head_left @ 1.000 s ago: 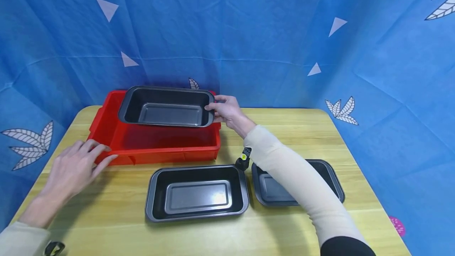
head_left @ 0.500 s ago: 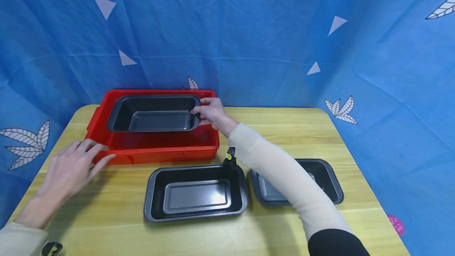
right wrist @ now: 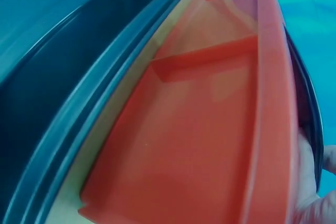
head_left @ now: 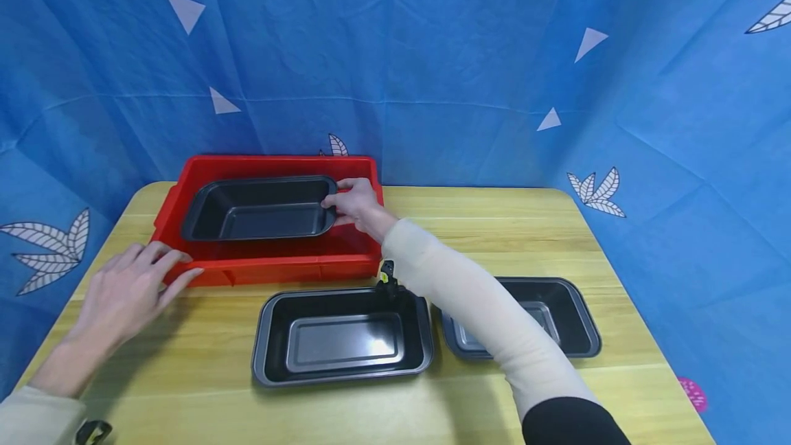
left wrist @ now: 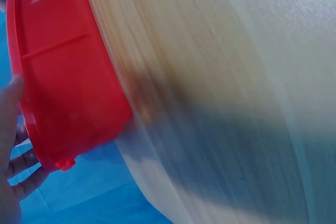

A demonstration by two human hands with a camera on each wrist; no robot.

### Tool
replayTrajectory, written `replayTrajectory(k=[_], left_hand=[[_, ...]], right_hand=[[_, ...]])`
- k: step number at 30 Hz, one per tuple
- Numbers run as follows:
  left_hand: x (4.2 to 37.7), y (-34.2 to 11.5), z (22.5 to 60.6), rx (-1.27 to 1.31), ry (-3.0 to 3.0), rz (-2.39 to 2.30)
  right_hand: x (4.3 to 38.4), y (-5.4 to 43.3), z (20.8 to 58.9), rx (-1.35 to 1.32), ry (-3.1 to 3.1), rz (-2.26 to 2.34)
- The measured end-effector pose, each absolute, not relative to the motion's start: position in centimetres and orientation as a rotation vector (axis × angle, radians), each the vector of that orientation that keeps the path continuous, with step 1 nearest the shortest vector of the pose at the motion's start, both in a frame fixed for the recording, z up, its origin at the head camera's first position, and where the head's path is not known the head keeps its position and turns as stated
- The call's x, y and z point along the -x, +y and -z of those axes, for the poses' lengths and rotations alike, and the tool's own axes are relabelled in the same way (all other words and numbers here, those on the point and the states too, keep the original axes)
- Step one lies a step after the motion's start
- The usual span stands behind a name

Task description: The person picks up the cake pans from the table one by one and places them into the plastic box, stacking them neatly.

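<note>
My right hand (head_left: 358,206) pinches the right end of a dark loaf pan (head_left: 266,222), thumb over its rim and fingers beneath. That pan is inside the outline of a red plastic bin (head_left: 272,271) in the head view, tilted slightly, its left end a bit lower. In the right wrist view, the pan's edge (right wrist: 307,85) shows behind the bin's rim. My left hand (head_left: 132,287) holds the bin's front left corner. The left wrist view has the thumb on the near side of the bin's rim (left wrist: 26,93) and the fingers beyond it.
A second loaf pan (head_left: 342,345) lies on the wooden table (head_left: 346,414) before the bin. Further right is a third pan (head_left: 565,314), partly covered by my right sleeve (head_left: 476,301). A blue patterned cloth (head_left: 432,53) hangs behind the table.
My right hand has carried the loaf pan left and down, from over the bin's rim to within the bin. My left hand has stayed at the bin's corner.
</note>
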State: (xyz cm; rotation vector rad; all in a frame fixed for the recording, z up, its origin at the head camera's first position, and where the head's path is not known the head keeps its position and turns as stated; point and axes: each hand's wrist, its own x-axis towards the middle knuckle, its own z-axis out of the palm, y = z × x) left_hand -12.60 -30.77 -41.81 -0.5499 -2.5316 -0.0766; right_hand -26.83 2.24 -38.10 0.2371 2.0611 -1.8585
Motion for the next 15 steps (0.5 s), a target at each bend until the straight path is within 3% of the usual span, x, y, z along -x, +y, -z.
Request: replayTrajectory(k=[15], left_hand=[[12.42,-30.56,41.59,0.53,-2.544,0.077]], right_hand=[[26.48,1.87,39.05,-0.283,2.061,1.832]])
